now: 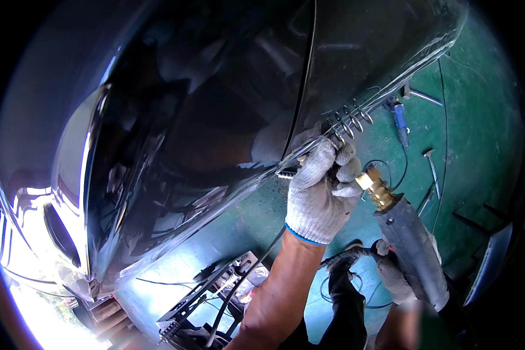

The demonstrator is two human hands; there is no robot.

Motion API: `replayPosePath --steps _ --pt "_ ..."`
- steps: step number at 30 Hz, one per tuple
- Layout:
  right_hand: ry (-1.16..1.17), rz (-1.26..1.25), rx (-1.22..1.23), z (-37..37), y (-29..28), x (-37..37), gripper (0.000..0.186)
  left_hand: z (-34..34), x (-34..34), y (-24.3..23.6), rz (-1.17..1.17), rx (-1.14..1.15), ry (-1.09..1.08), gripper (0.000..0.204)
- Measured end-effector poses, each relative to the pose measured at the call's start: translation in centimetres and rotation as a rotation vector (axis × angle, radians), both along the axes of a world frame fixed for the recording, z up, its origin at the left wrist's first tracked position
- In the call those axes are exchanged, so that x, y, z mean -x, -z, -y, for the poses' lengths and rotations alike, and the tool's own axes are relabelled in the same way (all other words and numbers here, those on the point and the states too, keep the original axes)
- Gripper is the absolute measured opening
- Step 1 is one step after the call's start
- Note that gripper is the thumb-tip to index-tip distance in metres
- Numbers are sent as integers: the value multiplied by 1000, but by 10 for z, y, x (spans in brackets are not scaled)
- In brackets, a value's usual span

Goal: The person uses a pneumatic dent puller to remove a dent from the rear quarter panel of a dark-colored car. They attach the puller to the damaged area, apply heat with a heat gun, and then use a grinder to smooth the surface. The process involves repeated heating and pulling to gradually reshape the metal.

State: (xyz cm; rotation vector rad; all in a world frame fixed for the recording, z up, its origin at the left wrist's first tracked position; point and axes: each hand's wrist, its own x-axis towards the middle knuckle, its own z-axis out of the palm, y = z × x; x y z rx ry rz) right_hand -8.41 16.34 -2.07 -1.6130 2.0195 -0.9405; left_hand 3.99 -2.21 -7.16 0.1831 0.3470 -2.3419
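Note:
A dark, glossy car body (204, 99) fills the upper left, a vertical seam near its middle. Wire rings (353, 121) line its lower edge. My left hand (322, 195), in a pale knitted glove, is curled against that edge just below the rings; what its fingers grip is hidden. My right hand (395, 280), also gloved, is closed on a thick grey cylindrical tool (408, 245) with a brass tip (379, 189). The tip is beside my left hand's fingers.
On the green floor (478, 151) lie a blue power tool (400, 121), a hammer (433, 166), metal bars and cables. A black metal-framed machine (175, 318) stands at lower left. A dark panel (487, 262) is at the right edge. My feet show below.

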Motion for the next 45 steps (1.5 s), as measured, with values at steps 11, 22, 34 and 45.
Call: replayPosePath --steps 11,22,34,45 --pt "179 275 -103 41 -5 -14 38 -1 -5 12 251 107 -75 30" --pt "208 589 -219 40 1 -11 44 -4 -11 25 195 88 -53 44" --pt "64 378 -406 48 -10 -8 45 -13 -13 25 241 128 -148 48" --pt "320 853 -91 31 2 -36 45 -7 -11 17 188 108 -113 43"
